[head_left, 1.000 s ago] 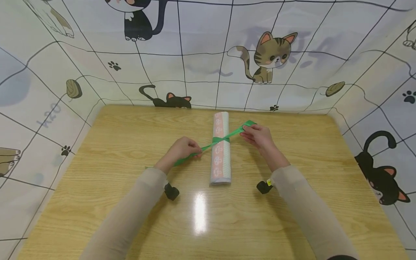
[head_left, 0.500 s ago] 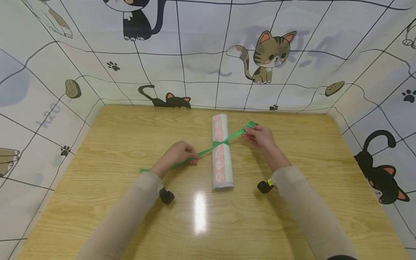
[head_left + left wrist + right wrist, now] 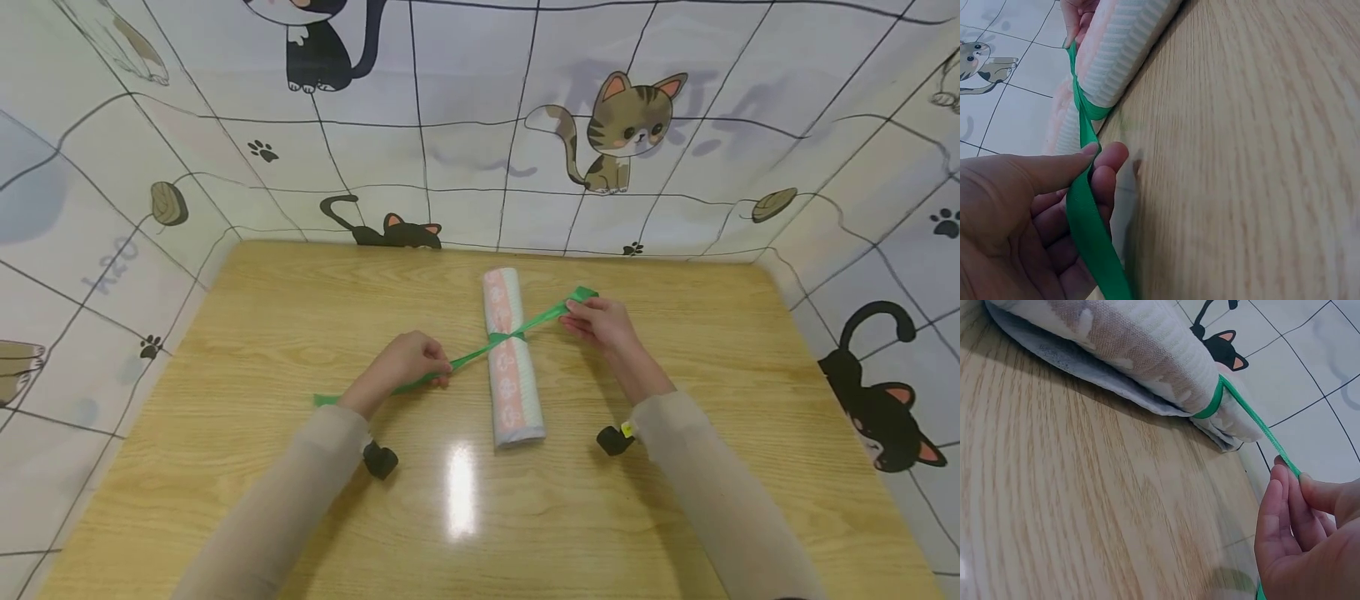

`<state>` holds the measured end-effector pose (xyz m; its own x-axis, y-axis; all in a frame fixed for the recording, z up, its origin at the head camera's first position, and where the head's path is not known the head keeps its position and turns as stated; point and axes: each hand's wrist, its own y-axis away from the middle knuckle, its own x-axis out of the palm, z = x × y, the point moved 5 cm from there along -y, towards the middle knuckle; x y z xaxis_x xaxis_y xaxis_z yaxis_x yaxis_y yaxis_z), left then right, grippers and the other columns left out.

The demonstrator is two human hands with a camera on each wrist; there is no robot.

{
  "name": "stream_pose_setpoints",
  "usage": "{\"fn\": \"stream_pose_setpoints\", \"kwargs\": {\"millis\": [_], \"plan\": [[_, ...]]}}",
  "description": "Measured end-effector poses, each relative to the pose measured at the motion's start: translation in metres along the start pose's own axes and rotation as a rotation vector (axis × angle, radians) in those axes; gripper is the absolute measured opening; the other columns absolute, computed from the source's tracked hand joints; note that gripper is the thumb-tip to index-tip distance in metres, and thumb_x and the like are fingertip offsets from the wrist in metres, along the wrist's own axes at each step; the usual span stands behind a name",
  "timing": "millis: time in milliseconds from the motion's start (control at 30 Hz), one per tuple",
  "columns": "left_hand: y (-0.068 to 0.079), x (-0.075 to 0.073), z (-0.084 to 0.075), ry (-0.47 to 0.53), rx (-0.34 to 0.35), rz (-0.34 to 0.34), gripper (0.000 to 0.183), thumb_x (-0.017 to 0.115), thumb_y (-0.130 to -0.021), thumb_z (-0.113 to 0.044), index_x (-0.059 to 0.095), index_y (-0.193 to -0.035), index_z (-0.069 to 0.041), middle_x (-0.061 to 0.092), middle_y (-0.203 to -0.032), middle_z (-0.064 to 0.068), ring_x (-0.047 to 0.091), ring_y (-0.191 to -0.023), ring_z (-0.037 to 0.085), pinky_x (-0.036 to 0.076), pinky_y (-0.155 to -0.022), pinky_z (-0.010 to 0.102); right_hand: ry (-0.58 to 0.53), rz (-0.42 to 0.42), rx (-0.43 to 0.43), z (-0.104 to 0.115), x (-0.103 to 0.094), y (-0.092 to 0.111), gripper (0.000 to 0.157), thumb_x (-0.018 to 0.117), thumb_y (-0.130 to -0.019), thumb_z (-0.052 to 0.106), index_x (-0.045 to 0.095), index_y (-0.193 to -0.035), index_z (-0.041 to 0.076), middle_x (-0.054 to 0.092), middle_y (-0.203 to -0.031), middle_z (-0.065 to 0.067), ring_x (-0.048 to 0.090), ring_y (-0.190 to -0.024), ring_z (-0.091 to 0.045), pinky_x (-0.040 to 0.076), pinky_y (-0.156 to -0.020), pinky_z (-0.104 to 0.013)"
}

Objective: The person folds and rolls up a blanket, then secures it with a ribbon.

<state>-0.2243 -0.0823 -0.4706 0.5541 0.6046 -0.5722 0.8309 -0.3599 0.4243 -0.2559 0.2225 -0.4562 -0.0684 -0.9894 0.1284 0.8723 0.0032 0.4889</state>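
Observation:
A rolled towel (image 3: 510,375), pink and white with a pale pattern, lies lengthwise near the middle of the wooden table. Round its waist runs a green ribbon (image 3: 472,357), crossed on top and drawn out to both sides. My left hand (image 3: 408,362) pinches one end between thumb and fingers, left of the roll; the tail hangs past the wrist. To the right, my right hand (image 3: 603,323) pinches the other end, with a short tail above the fingers. In the left wrist view the ribbon (image 3: 1088,219) crosses the palm. The right wrist view shows the ribbon (image 3: 1254,415) taut from the towel (image 3: 1141,350).
The wooden table (image 3: 337,283) has a bright light reflection in front of the towel. White walls (image 3: 465,83) printed with cats and lines stand at the back and both sides. A small black device (image 3: 380,460) sits at each wrist.
The towel has shifted slightly toward me and turned, its near end swinging right. My left hand has moved left and nearer with the ribbon; my right hand has moved slightly right and nearer.

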Motion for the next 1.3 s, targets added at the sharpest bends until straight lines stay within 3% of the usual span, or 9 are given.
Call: {"fn": "stream_pose_setpoints", "kwargs": {"millis": [133,400,733,900,1133,1300], "plan": [[0.000,0.000,-0.003,-0.022,0.035,-0.006,0.018,0.066,-0.096,-0.020,0.073,-0.081,-0.010,0.075,-0.076,-0.002,0.065,-0.072,0.012,0.048,-0.083,0.032,-0.015,0.024,-0.003,-0.001,-0.002,0.002,0.010,0.061,-0.099,0.011,0.060,-0.104,0.002,0.075,-0.074,0.000,0.074,-0.072,-0.008,0.059,-0.081,-0.023],[0.001,0.003,-0.003,-0.028,0.036,-0.012,0.018,0.066,-0.096,-0.021,0.074,-0.083,-0.011,0.075,-0.078,-0.002,0.066,-0.072,0.011,0.051,-0.084,0.033,-0.007,0.026,-0.005,-0.001,-0.001,0.003,0.008,0.062,-0.099,0.013,0.062,-0.101,0.005,0.075,-0.074,0.001,0.075,-0.074,-0.009,0.059,-0.083,-0.024],[0.002,0.006,-0.011,0.001,0.052,-0.030,0.018,0.068,-0.095,-0.023,0.074,-0.084,-0.010,0.076,-0.077,-0.002,0.065,-0.070,0.011,0.046,-0.069,0.023,0.042,0.022,-0.017,-0.012,-0.001,-0.001,0.009,0.060,-0.100,0.018,0.061,-0.103,0.010,0.075,-0.078,0.005,0.074,-0.078,-0.006,0.057,-0.089,-0.025],[0.000,0.007,-0.014,-0.001,0.060,-0.037,0.017,0.066,-0.096,-0.023,0.074,-0.086,-0.011,0.076,-0.078,-0.002,0.063,-0.070,0.012,0.043,-0.067,0.023,0.051,0.035,-0.024,-0.014,0.000,0.000,0.012,0.061,-0.100,0.019,0.058,-0.104,0.008,0.074,-0.076,0.006,0.073,-0.077,-0.005,0.058,-0.084,-0.022],[-0.002,0.008,-0.014,0.006,0.061,-0.033,0.016,0.065,-0.097,-0.023,0.073,-0.098,-0.009,0.075,-0.085,0.001,0.065,-0.077,0.012,0.048,-0.073,0.025,0.038,0.055,-0.016,-0.016,0.001,0.000,0.011,0.061,-0.100,0.020,0.059,-0.102,0.009,0.075,-0.076,0.005,0.074,-0.076,-0.005,0.059,-0.081,-0.022],[-0.004,0.010,-0.017,-0.036,0.110,-0.049,0.024,0.065,-0.097,-0.025,0.069,-0.115,-0.009,0.071,-0.108,0.006,0.066,-0.100,0.022,0.054,-0.089,0.037,0.055,0.102,-0.009,-0.019,0.004,-0.001,0.014,0.059,-0.101,0.023,0.061,-0.106,0.009,0.077,-0.084,0.006,0.074,-0.084,-0.007,0.059,-0.085,-0.024]]}}
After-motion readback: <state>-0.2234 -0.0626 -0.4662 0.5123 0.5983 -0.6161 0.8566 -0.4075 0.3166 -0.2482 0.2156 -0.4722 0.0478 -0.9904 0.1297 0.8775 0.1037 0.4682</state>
